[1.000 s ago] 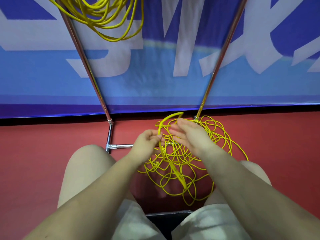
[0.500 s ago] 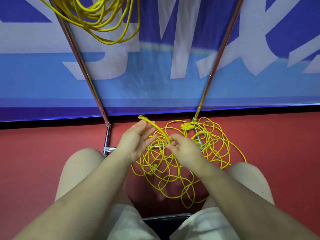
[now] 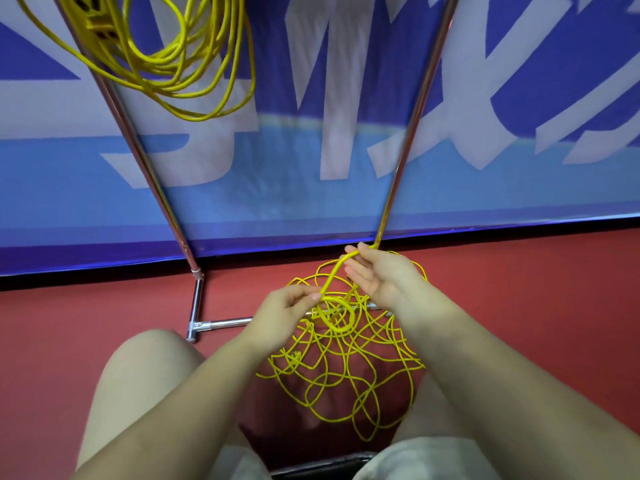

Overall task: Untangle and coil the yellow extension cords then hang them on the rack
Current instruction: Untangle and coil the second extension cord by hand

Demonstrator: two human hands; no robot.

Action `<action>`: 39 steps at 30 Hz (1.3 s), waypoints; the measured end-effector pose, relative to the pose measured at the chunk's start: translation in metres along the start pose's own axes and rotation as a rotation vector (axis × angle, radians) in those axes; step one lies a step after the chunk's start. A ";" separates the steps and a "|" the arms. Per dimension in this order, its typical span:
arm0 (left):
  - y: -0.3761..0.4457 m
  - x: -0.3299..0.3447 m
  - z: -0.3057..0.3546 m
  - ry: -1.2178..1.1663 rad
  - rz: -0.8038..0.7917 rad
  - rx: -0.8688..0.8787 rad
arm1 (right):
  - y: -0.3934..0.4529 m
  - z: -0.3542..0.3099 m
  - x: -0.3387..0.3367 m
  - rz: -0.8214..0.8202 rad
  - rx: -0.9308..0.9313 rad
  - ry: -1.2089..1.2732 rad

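Note:
A tangled yellow extension cord (image 3: 349,372) lies in a loose heap on the red floor between my knees. My left hand (image 3: 287,313) pinches a strand of it where a small loop (image 3: 337,315) hangs just below its fingers. From that pinch the strand rises to my right hand (image 3: 379,275), whose fingers hold it near the top. A second yellow cord (image 3: 180,60), coiled, hangs on the rack at the upper left, with its socket block (image 3: 95,15) beside the pole.
The rack's two chrome poles (image 3: 145,164) (image 3: 412,123) slant up from a floor bar (image 3: 221,323) just past my hands. A blue and white banner (image 3: 311,150) stands behind them. My bare knees flank the heap, and a dark seat edge (image 3: 322,467) shows at the bottom.
My right hand has moved up and away along the strand while my left hand closed into a pinch on it. A small loop now hangs under the left hand.

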State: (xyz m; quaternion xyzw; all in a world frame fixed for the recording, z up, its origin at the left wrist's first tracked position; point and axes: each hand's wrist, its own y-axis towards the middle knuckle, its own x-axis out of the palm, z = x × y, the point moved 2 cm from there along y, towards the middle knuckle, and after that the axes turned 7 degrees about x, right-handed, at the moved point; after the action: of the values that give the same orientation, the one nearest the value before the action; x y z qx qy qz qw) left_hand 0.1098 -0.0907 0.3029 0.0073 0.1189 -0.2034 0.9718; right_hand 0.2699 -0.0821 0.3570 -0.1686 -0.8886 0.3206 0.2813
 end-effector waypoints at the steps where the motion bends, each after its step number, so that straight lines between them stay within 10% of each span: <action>1: 0.000 -0.004 -0.001 0.015 0.001 -0.014 | 0.001 -0.002 0.000 0.008 0.001 0.016; 20: -0.011 -0.049 -0.010 -0.395 0.349 -0.255 | 0.029 -0.034 -0.019 0.093 -0.121 0.117; 27: 0.002 -0.032 0.010 -0.556 0.285 -0.274 | 0.020 0.012 -0.008 -0.122 0.034 -0.409; 33: 0.016 -0.035 0.019 -0.780 0.389 -0.277 | 0.005 0.063 0.002 -0.279 -0.290 -1.151; 39: 0.022 -0.049 0.025 -0.951 0.447 -0.282 | 0.009 0.062 -0.006 -0.095 -0.638 -1.633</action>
State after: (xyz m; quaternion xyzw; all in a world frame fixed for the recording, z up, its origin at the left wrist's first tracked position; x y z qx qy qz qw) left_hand 0.0805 -0.0531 0.3378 -0.1909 -0.3123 0.0451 0.9295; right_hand 0.2383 -0.1078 0.3094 0.0801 -0.8656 0.0652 -0.4900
